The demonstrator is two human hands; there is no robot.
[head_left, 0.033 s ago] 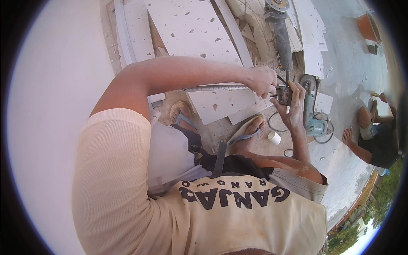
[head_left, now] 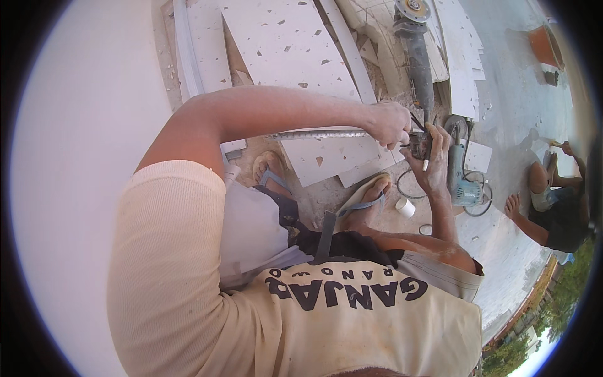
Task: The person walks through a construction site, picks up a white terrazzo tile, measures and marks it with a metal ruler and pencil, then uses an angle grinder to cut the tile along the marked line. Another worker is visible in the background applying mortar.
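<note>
A dark grey angle grinder (head_left: 416, 63) lies with its round disc (head_left: 412, 9) away from me. At its near end is a dark, blocky part (head_left: 419, 146) with thin black leads; my hands partly cover it. My right hand (head_left: 434, 157) curls round this part from the right, with a short white stick like a cigarette (head_left: 426, 165) showing by its fingers. From the left, my left hand (head_left: 391, 124) meets it with bent, closed fingers; what they pinch is hidden. Under my left forearm lies a long metal strip (head_left: 320, 134).
A teal angle grinder (head_left: 466, 188) with a looped cord lies right of my right hand. White speckled slabs (head_left: 289, 44) cover the floor ahead. A white cup-like cylinder (head_left: 405, 207) lies near my sandalled foot (head_left: 370, 195). Another person (head_left: 556, 201) sits at right, near an orange bucket (head_left: 543, 45).
The whole view has shifted very slightly. Both hands stay at the dark part of the grinder, with hardly any visible movement.
</note>
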